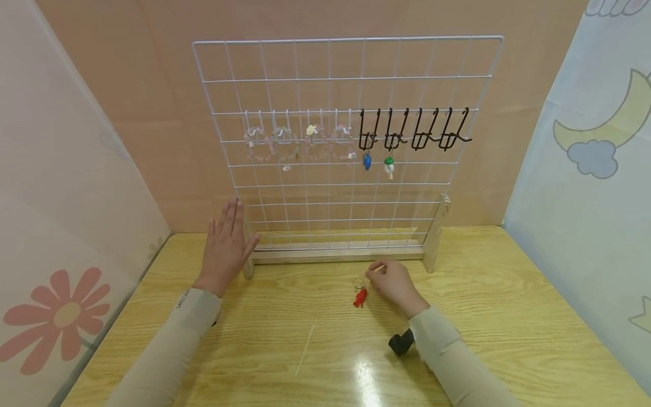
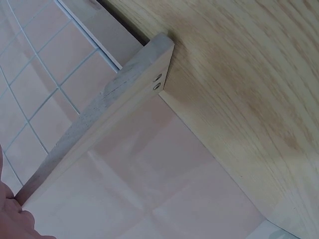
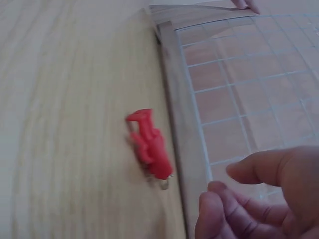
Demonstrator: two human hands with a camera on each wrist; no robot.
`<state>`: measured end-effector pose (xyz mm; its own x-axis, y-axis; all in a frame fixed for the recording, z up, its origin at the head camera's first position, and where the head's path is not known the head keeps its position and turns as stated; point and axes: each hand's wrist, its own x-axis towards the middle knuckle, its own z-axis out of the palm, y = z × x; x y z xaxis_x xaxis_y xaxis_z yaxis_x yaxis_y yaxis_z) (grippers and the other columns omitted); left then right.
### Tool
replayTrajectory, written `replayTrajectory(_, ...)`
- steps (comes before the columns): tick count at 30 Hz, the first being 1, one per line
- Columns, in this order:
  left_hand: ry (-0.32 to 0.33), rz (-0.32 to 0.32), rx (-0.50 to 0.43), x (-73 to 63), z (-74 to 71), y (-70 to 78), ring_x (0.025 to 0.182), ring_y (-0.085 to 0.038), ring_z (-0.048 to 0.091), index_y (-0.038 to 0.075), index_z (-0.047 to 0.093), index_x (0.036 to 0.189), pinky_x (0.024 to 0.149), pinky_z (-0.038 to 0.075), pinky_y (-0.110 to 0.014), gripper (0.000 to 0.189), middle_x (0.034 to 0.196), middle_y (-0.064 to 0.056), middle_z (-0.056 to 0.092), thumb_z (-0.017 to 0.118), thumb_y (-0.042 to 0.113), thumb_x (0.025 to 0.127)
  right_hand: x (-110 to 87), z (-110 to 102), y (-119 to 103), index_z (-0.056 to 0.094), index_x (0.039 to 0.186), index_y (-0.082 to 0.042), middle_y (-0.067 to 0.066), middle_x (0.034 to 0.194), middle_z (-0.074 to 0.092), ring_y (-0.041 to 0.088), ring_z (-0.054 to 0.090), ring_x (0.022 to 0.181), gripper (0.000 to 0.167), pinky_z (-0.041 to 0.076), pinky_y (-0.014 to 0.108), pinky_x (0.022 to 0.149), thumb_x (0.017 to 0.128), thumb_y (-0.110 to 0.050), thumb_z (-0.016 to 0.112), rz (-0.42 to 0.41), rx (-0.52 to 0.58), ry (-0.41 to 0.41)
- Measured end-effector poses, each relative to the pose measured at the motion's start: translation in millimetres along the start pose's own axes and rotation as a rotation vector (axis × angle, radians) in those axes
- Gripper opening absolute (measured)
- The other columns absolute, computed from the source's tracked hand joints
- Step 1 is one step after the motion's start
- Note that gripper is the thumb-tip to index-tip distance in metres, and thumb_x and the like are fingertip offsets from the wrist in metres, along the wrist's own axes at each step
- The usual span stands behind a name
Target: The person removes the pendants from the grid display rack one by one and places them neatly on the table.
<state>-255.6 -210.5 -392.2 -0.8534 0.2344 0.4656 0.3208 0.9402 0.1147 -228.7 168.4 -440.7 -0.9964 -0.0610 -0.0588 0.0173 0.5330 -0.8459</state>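
A red figure keychain [image 1: 360, 298] with a gold ring [image 1: 358, 282] lies on the wooden table in front of the rack. Just right of the ring is my right hand [image 1: 395, 284], its fingers loosely bent. In the right wrist view, thumb and fingertips are apart with nothing between them, and the red figure [image 3: 152, 147] shows beyond them. My left hand [image 1: 226, 243] rests with straightened fingers against the left wooden upright [image 2: 107, 107] of the rack. The white wire grid [image 1: 329, 79] stands upright on its wooden base [image 1: 338, 255].
Several bead bracelets [image 1: 315, 151] hang on white hooks at the grid's left. Black hooks [image 1: 421, 137] line its right half; a blue keychain [image 1: 367, 162] and a green-and-white one [image 1: 389, 167] hang there. A black device [image 1: 401, 342] sits at my right wrist. Patterned walls [image 1: 605, 198] flank the table.
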Motion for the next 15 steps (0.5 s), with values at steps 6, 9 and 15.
replayTrajectory(6,0.008,0.003,0.017,0.2,0.2,-0.4,0.155,-0.038,0.010,-0.004,0.003,0.160,0.117,0.016,-0.067,0.086,0.169,-0.018,0.001,0.052,0.040,0.106,0.7,-11.4,-15.2,0.066,0.112,0.005,0.020,0.094,0.067,0.035,0.066,0.082,0.019,0.058,0.036,0.069,0.099,-0.008,0.062,-0.150,0.121,0.024)
replayTrajectory(9,0.011,0.004,0.020,0.5,0.2,-0.4,0.155,-0.038,0.011,-0.003,0.003,0.160,0.118,0.015,-0.067,0.086,0.169,-0.020,0.004,0.052,0.041,0.106,0.5,-17.3,-24.1,0.067,0.111,0.004,0.019,0.097,0.066,0.033,0.066,0.084,0.018,0.059,0.033,0.074,0.100,-0.010,0.062,-0.212,0.176,0.067)
replayTrajectory(15,0.008,0.000,0.005,0.8,1.3,-0.5,0.155,-0.038,0.010,-0.002,0.002,0.161,0.119,0.013,-0.066,0.086,0.169,-0.020,0.003,0.052,0.041,0.106,-1.2,-30.6,-41.3,0.066,0.113,0.005,0.011,0.102,0.067,0.018,0.065,0.088,0.025,0.057,0.024,0.078,0.101,-0.017,0.064,-0.316,0.282,0.186)
